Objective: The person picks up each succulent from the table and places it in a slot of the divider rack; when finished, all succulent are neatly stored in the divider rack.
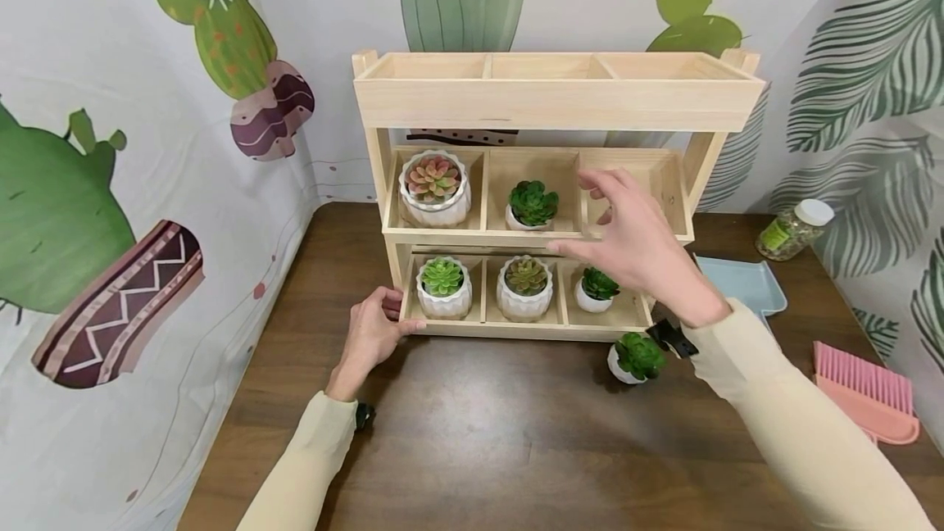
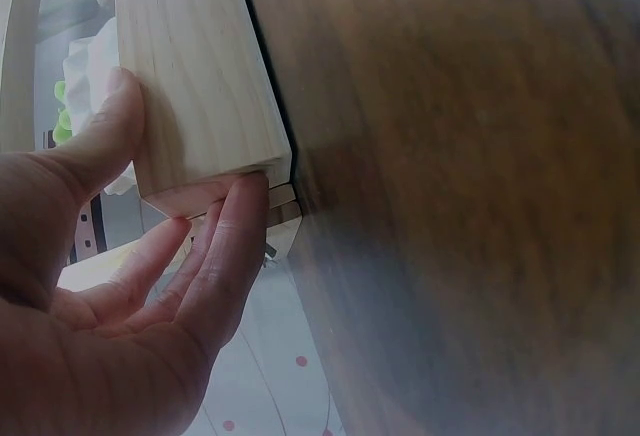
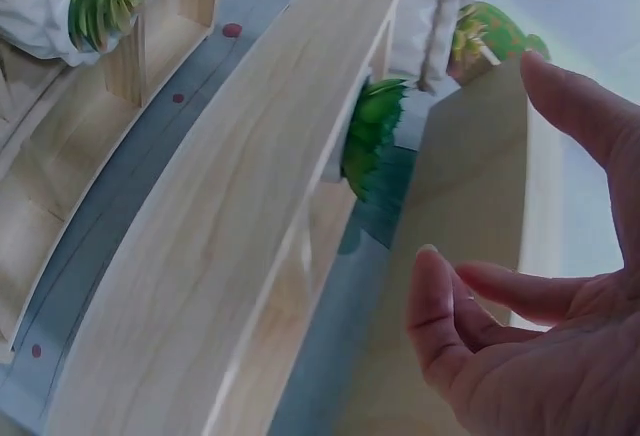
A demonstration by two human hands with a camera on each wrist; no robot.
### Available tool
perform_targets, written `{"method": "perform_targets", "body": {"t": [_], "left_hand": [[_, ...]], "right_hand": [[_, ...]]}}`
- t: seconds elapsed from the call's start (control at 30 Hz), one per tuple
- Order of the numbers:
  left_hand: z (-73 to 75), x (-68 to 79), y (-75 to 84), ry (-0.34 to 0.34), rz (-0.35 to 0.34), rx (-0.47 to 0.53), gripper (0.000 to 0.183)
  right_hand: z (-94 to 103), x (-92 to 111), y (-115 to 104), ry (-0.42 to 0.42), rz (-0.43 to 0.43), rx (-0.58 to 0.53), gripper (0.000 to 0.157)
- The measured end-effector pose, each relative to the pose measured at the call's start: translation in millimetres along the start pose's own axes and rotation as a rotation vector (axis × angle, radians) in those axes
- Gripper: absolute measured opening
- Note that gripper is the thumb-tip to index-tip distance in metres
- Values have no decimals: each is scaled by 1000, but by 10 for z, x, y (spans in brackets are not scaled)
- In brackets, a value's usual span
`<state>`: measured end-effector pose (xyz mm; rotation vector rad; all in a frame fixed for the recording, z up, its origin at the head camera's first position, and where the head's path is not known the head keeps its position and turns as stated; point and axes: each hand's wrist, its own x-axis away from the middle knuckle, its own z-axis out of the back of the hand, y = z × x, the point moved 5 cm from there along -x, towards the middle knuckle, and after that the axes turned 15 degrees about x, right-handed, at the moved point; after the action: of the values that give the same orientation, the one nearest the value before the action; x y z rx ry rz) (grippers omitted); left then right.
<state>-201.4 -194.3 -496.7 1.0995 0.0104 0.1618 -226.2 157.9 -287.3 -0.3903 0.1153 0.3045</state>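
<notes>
A three-tier wooden plant shelf (image 1: 558, 107) stands on the table. My left hand (image 1: 372, 330) holds its bottom tier by the left front corner, thumb on the front board (image 2: 200, 66) and fingers against the end. In front of the middle tier's right side is my right hand (image 1: 634, 232), thumb and fingers spread apart, holding nothing. Just left of it, a small green succulent (image 1: 533, 203) sits in the middle compartment, beside a pink-tipped succulent in a white pot (image 1: 437, 207). Below stand a bright green succulent (image 1: 443, 279), a brownish one (image 1: 526, 277) and a small dark green one (image 1: 596, 288).
Another small potted succulent (image 1: 636, 357) stands on the table (image 1: 472, 449) by the shelf's right front corner. Farther right are a light blue dustpan (image 1: 745, 285), a pink brush (image 1: 866, 392) and a white-capped jar (image 1: 792, 232). Printed fabric hangs behind the table.
</notes>
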Motion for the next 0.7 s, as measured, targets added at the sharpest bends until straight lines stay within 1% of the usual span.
{"method": "perform_targets", "body": {"t": [0.17,0.43,0.57,0.7], "left_hand": [[4,-2,3,3,10,7,57],[5,-7,6,2,9,3,56],[2,-9,-3,1,10,3,56],[-1,-12,-5,1,2,4,55]], "right_hand": [[44,298,88,86,37,24,94],[-30,786,372,162,25,84,89],[-119,1011,539,173,-5,89,92],[-262,1200,725,149,-66,83,96]]}}
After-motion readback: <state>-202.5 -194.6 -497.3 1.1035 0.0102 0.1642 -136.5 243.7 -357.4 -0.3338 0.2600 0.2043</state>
